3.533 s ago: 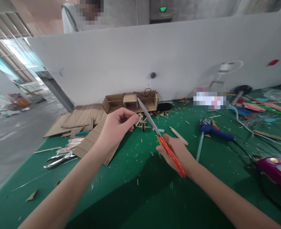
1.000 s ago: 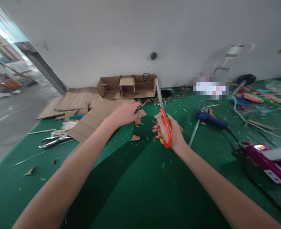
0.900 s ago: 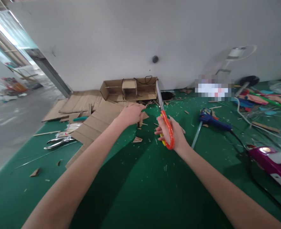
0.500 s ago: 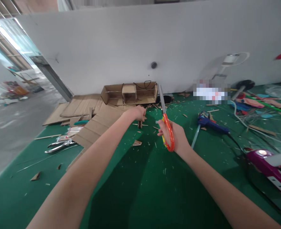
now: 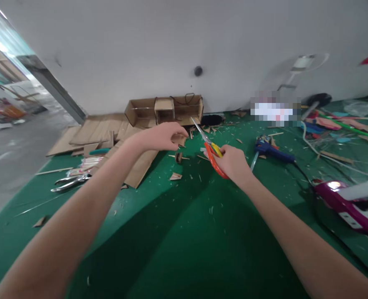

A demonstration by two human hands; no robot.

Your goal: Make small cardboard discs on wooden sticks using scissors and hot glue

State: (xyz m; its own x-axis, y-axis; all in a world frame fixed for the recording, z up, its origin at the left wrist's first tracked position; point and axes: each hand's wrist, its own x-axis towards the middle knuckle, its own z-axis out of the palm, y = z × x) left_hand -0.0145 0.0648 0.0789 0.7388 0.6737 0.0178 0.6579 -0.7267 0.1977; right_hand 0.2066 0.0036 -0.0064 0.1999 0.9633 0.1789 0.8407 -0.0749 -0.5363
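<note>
A: While the head camera looks down over the green table (image 5: pixel 184 232), what does the right hand (image 5: pixel 232 162) have in it?

B: It is clenched round the orange and yellow handles of the scissors (image 5: pixel 209 147). The blades point up and to the left, away from the person, with their tip just short of the cardboard box (image 5: pixel 165 110) that stands against the white wall. The blades look closed, though they are thin and a little blurred.

A: And the left hand (image 5: pixel 162 136)?

B: It is curled, fingers bent toward the thumb, pinching a small cardboard piece (image 5: pixel 180 140) just in front of the cardboard box. How firmly it grips cannot be told. The scissor tip lies just right of that piece.

A: What lies about them?

B: In front of the box, small cardboard scraps (image 5: pixel 175 176) are scattered on the table. Left of the box lie flat cardboard sheets (image 5: pixel 99 133), and nearer the person on that side a pair of pliers (image 5: pixel 70 183). Right of the box lies a blue glue gun (image 5: pixel 272 150), well apart from the right hand, and farther right a purple device (image 5: pixel 346 199).
</note>
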